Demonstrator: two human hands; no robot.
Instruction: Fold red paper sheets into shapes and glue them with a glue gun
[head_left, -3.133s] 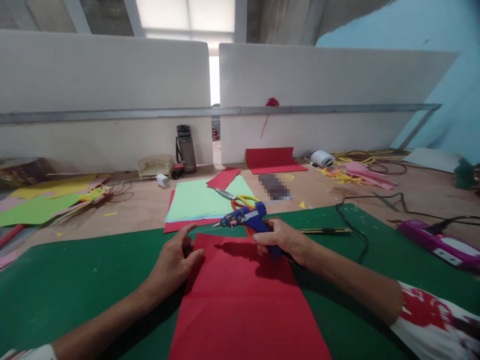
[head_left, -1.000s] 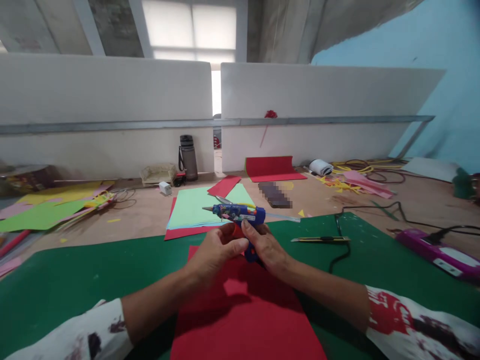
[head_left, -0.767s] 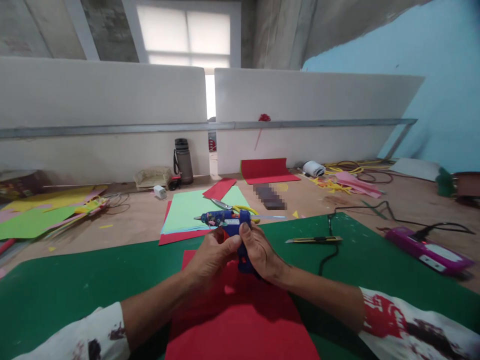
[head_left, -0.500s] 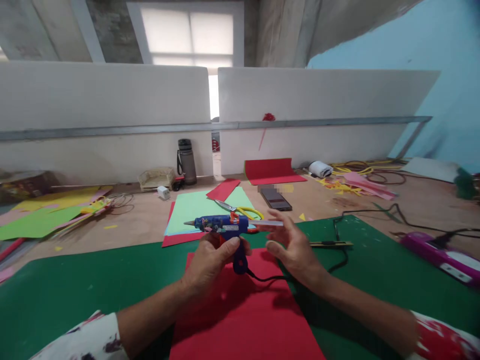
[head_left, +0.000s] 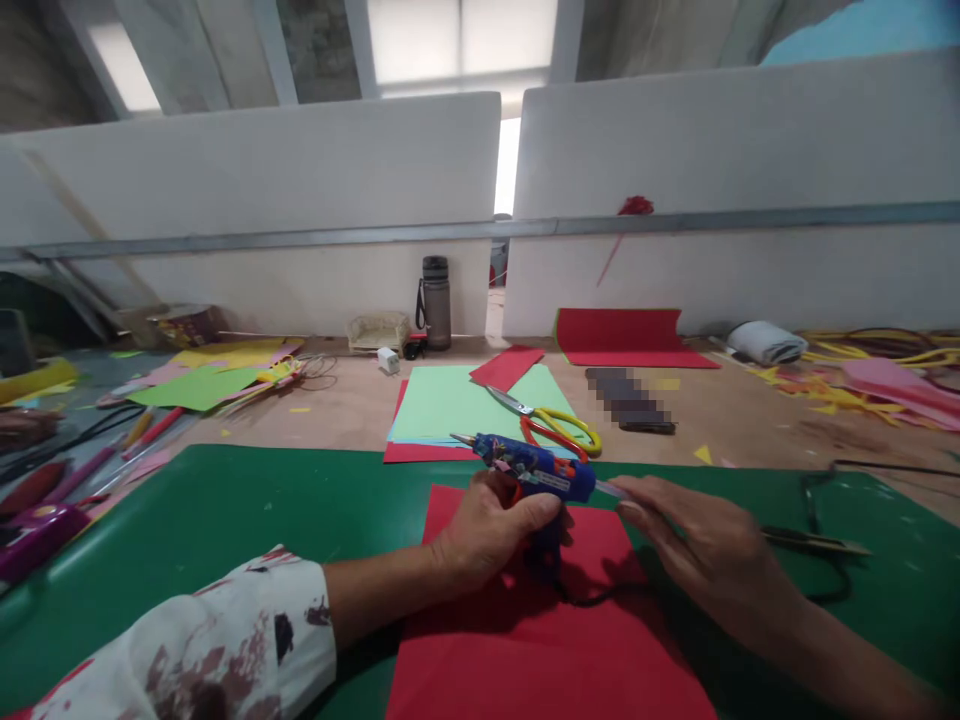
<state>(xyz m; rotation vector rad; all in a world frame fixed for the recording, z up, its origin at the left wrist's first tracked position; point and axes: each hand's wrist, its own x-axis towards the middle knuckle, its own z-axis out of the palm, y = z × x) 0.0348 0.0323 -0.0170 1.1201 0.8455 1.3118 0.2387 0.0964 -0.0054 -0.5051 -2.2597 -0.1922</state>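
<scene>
My left hand (head_left: 491,525) is wrapped round the handle of a blue hot glue gun (head_left: 534,472), whose nozzle points left. My right hand (head_left: 705,545) is just behind the gun, its fingertips pinching the clear glue stick (head_left: 609,489) that sticks out of the gun's back end. Both hands hover over a red paper sheet (head_left: 547,640) lying on the green cutting mat (head_left: 225,510). The gun's black cord (head_left: 600,598) trails over the red sheet.
Behind the gun lie yellow-handled scissors (head_left: 551,425) on light green paper (head_left: 465,400), a dark phone (head_left: 630,402) and a grey bottle (head_left: 436,300). A craft knife (head_left: 814,542) rests on the mat at right. Coloured paper and pens clutter the left side.
The glue gun passed from my right hand to my left. My right hand let go, opened, then closed its fingertips on the glue stick at the back. The camera turned left.
</scene>
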